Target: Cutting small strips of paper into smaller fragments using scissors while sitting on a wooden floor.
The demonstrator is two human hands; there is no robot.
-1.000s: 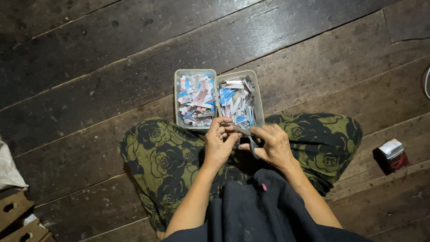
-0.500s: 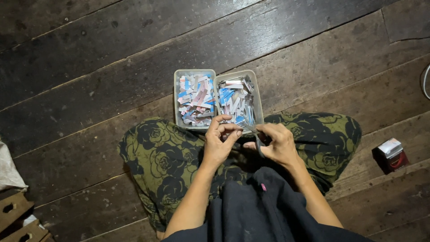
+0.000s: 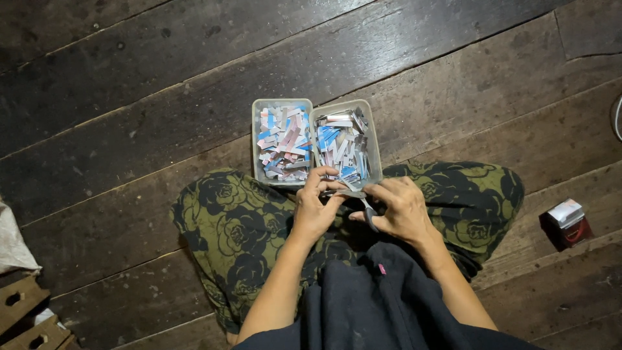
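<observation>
Dark, worn wooden floorboards (image 3: 402, 58) ran diagonally, dimly lit, scuffed and dusty, gaps showed between planks

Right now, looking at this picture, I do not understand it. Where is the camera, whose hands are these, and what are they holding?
The camera sits on a person's head and looks down at their own lap; there is no machine. The person sits on a dark wooden floor in green flowered trousers. The right hand holds small scissors. The left hand pinches something small at the blades; what it is cannot be seen. Just beyond the hands stand two clear plastic tubs side by side, full of cut paper strips. A small box lies to the right.
</observation>
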